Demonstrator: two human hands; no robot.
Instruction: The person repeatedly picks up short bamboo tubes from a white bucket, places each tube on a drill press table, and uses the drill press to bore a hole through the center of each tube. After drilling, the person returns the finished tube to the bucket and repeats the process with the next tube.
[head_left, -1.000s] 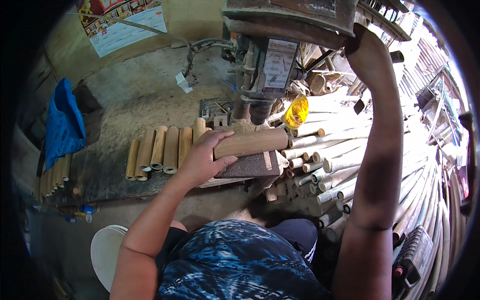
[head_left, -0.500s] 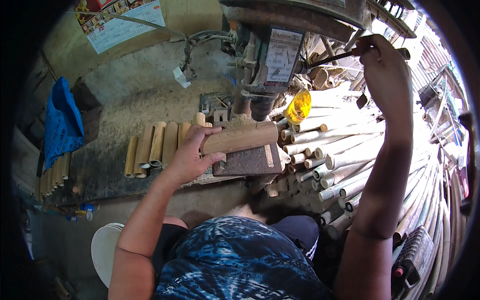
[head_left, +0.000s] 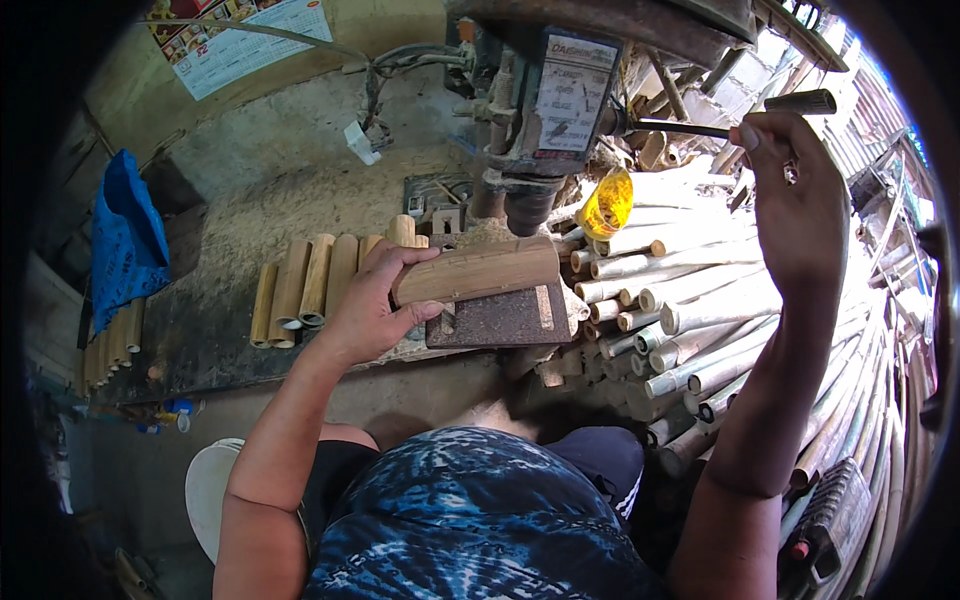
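My left hand point(head_left: 375, 305) grips the left end of a short bamboo tube point(head_left: 480, 272), fingers over its top and thumb at its near side. The tube lies crosswise on the dark metal table point(head_left: 490, 322) of a drill press, under the machine's chuck point(head_left: 529, 212). At the upper right, my right hand point(head_left: 800, 205) is closed around a feed lever point(head_left: 685, 126) on the side of the drill press point(head_left: 568, 105). A second lever's dark grip point(head_left: 802, 102) sticks out just above that hand.
Several cut bamboo pieces point(head_left: 318, 280) stand in a row on the dusty bench point(head_left: 220, 335), left of the press. A blue bag point(head_left: 128, 235) is at far left. Long bamboo poles point(head_left: 720, 310) are piled on the right, with a yellow container point(head_left: 607, 205) by their far ends.
My right hand has moved down and a little right, swinging the lever lower. My left hand still holds the tube in nearly the same place on the table. The whole view has shifted slightly.
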